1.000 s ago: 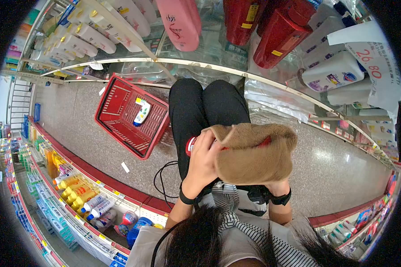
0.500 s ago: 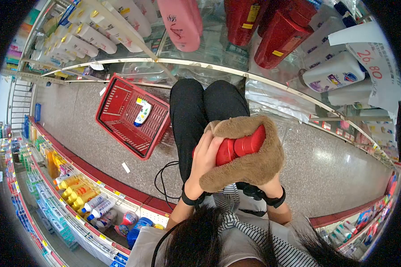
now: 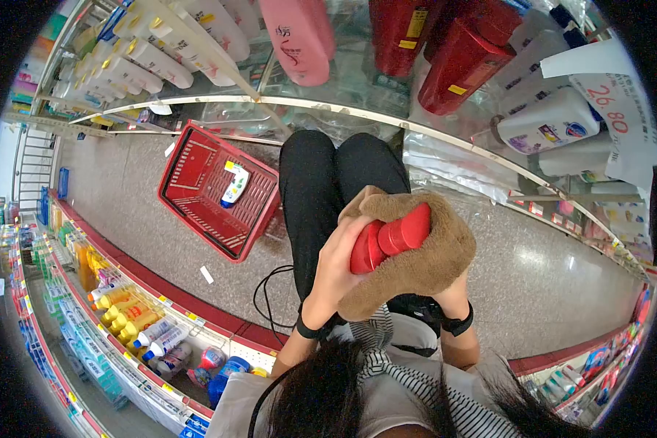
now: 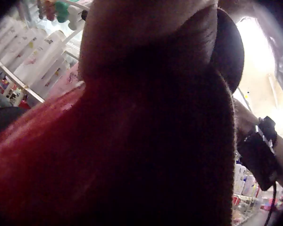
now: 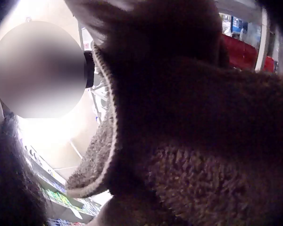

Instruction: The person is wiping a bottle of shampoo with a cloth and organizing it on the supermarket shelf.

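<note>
In the head view my left hand [image 3: 336,266] grips a glossy red bottle [image 3: 390,239], its rounded end toward the camera. A brown plush cloth [image 3: 445,266] with a stitched edge wraps round the bottle's far side and underneath. My right hand [image 3: 454,296] holds the cloth from the right, its fingers mostly hidden behind it. In the left wrist view the bottle's red side [image 4: 42,146] lies against the dark, shadowed hand [image 4: 146,33]. Dark pile of the cloth [image 5: 198,183] fills much of the right wrist view, next to the hand [image 5: 151,23].
A red shopping basket [image 3: 197,226] with a white bottle [image 3: 234,184] in it stands on the floor at left. Ahead, a glass shelf [image 3: 358,91] carries pink, red and white bottles. A lower shelf of yellow bottles [image 3: 128,314] runs along the left. A black cable [image 3: 259,292] hangs beside the legs.
A second ago the cloth covered most of the bottle. It then turned so that the red end came into view between its folds. Since then both hands have shifted only slightly.
</note>
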A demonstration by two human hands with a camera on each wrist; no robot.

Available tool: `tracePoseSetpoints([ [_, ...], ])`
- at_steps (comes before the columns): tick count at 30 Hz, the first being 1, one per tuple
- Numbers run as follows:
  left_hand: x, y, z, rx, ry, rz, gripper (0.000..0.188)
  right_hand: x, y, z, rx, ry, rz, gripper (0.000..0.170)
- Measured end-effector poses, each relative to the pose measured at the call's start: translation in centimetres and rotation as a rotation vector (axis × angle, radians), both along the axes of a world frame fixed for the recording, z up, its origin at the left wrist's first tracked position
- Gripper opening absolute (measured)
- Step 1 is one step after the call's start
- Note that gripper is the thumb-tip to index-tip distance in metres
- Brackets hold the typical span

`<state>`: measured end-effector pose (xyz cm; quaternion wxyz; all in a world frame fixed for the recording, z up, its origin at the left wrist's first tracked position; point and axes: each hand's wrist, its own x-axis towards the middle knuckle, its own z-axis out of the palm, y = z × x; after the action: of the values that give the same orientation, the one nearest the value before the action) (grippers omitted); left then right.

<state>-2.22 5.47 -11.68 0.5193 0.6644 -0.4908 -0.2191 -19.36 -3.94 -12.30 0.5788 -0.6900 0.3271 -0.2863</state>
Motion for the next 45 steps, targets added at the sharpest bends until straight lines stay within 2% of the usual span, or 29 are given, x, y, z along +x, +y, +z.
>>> tracePoseSetpoints([
  [2,-0.4,-0.5,0.6,-0.039,0.005,0.088,0.070,0.5,0.4,0.2,-0.053,0.047,-0.033,0.084],
  [4,-1.0,-0.7,0.8,-0.014,0.007,0.150,0.070,1.0,1.1,0.0,-0.087,-0.007,-0.197,0.077],
  [8,-1.1,-0.9,1.0,0.037,-0.008,0.296,0.070,1.4,0.7,0.5,0.024,-0.005,-0.090,0.080],
  [9,-1.0,-0.9,1.2,0.038,-0.008,0.294,0.070,2.1,0.7,1.7,0.190,-0.024,-0.039,0.081],
  [10,-0.8,-0.9,1.5,0.034,-0.039,0.265,0.071,2.5,0.8,2.3,0.357,-0.044,0.012,0.082],
  [11,-0.7,-0.9,1.7,0.032,-0.069,0.235,0.071,2.6,1.2,2.0,0.359,-0.043,0.012,0.082],
  [13,-0.5,-1.0,1.0,0.021,-0.109,0.212,0.071,2.5,2.1,0.6,0.045,-0.089,0.006,0.083],
  [14,-0.5,-1.1,1.2,0.001,-0.107,0.184,0.071,2.3,2.0,0.3,0.050,-0.074,0.046,0.082],
  [21,0.2,-1.0,1.2,-0.065,-0.155,-0.008,0.074,2.8,-0.8,2.3,0.046,-0.108,0.106,0.055],
  [27,0.1,-0.3,1.0,0.029,-0.072,-0.129,0.076,3.7,-1.4,4.3,-0.019,-0.084,0.100,0.034],
  [30,0.1,-0.1,-0.5,0.014,0.014,-0.114,0.076,5.2,-0.2,6.2,-0.162,-0.031,-0.038,0.026],
  [32,0.2,-0.3,-0.8,0.029,0.149,-0.092,0.073,7.0,1.2,7.0,-0.257,-0.019,-0.433,0.023],
  [33,0.2,-0.4,-0.9,0.027,0.149,-0.094,0.073,6.1,0.9,6.4,-0.259,-0.019,-0.436,0.023],
  [34,0.1,-0.5,-0.9,0.003,0.157,-0.075,0.071,4.5,0.3,5.1,-0.179,-0.040,-0.141,0.048],
  [35,0.1,-0.5,-0.9,-0.021,0.165,-0.054,0.069,3.7,-0.1,4.5,-0.096,-0.061,0.153,0.082],
  [39,0.4,-0.9,0.2,-0.041,0.042,-0.028,0.066,4.4,-0.6,5.5,-0.239,-0.015,0.075,0.078],
  [41,0.1,-1.3,0.8,-0.028,-0.061,0.096,0.065,4.5,-1.2,5.7,-0.401,-0.109,0.082,0.070],
  [42,0.1,-1.5,0.9,-0.047,-0.144,0.131,0.067,4.2,-0.8,5.0,-0.403,-0.107,0.081,0.070],
  [44,-0.2,-1.7,1.3,-0.046,-0.163,0.184,0.068,3.5,0.4,3.2,-0.314,-0.073,-0.068,0.064],
  [45,-0.4,-1.8,1.4,-0.043,-0.185,0.239,0.069,3.5,0.4,3.3,-0.315,-0.073,-0.065,0.064],
])
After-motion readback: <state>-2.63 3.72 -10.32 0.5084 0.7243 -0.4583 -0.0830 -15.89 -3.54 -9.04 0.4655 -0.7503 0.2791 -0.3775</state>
